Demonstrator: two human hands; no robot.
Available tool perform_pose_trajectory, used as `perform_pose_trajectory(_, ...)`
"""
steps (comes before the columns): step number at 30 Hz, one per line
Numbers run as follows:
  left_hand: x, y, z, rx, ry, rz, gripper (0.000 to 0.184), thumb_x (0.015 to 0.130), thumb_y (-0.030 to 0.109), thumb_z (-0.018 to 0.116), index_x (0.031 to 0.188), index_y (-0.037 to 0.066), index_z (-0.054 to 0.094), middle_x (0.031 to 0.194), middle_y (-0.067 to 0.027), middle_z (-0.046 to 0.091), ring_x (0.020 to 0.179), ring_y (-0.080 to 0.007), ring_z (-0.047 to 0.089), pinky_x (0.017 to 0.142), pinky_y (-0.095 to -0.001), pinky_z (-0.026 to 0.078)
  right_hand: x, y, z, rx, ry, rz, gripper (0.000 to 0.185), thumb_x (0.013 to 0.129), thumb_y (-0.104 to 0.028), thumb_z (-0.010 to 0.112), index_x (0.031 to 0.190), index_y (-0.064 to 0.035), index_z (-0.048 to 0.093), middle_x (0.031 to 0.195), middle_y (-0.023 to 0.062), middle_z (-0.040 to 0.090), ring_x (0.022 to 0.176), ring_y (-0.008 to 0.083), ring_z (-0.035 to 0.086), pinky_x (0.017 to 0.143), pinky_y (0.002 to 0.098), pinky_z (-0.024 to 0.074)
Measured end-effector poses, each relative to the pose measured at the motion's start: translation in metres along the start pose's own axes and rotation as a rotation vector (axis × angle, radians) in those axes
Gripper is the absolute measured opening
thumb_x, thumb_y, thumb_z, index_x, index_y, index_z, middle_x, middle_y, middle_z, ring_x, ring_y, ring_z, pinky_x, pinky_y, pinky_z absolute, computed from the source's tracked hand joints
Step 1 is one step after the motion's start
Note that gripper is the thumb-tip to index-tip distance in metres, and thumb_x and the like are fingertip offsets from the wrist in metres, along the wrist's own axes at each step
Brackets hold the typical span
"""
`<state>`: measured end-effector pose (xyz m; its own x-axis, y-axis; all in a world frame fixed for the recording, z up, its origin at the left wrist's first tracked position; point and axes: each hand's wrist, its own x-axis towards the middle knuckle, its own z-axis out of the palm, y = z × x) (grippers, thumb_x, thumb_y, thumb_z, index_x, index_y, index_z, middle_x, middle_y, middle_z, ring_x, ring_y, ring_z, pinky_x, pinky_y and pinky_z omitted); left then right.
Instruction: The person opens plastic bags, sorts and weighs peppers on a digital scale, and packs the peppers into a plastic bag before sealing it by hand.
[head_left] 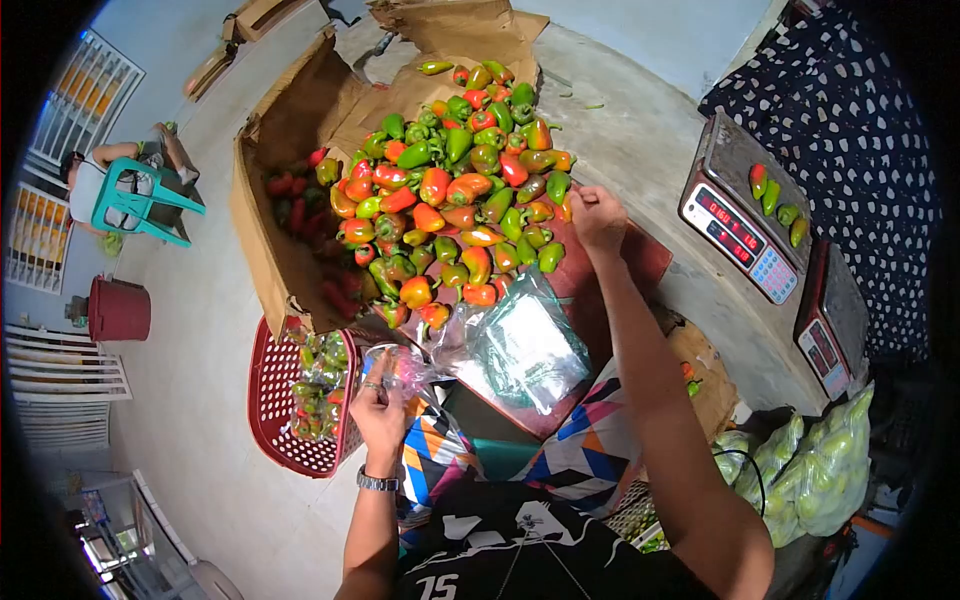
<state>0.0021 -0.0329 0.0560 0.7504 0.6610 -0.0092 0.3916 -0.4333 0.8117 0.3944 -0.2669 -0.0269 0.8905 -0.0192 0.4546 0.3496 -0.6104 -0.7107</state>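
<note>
My left hand point(378, 415), with a metal watch on the wrist, pinches a thin clear plastic bag point(405, 372) above my lap. Red, orange and green peppers point(440, 190) lie heaped on the opened cardboard box before me. At the right edge of that heap is my right hand point(600, 220), its fingers curled closed beside an orange pepper point(566, 208); what they grip, if anything, is hidden. Between my hands lies a stack of clear plastic bags point(530, 350).
A red basket point(262, 400) holding bagged peppers stands at left. Two digital scales point(735, 235) are at right, several peppers on the upper one. Filled clear bags point(825, 470) sit lower right. A person point(90, 185) is near a green chair point(125, 200).
</note>
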Motion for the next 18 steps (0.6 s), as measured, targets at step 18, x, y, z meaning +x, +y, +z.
perform_pose_trajectory(18,0.004,0.009,0.001,-0.077,-0.072,-0.081,0.053,0.086,-0.002,0.054,0.139,-0.008,0.062,0.136,-0.0205,0.069,0.129,-0.0270,0.064,0.114,-0.0370,0.044,-0.020,-0.088,0.006,-0.239,-0.642,-0.074,0.036,0.081,-0.031,0.082,0.104,-0.0036,0.078,0.124,0.0169,0.064,0.116,0.0357,0.063,0.103,0.0433,0.0529)
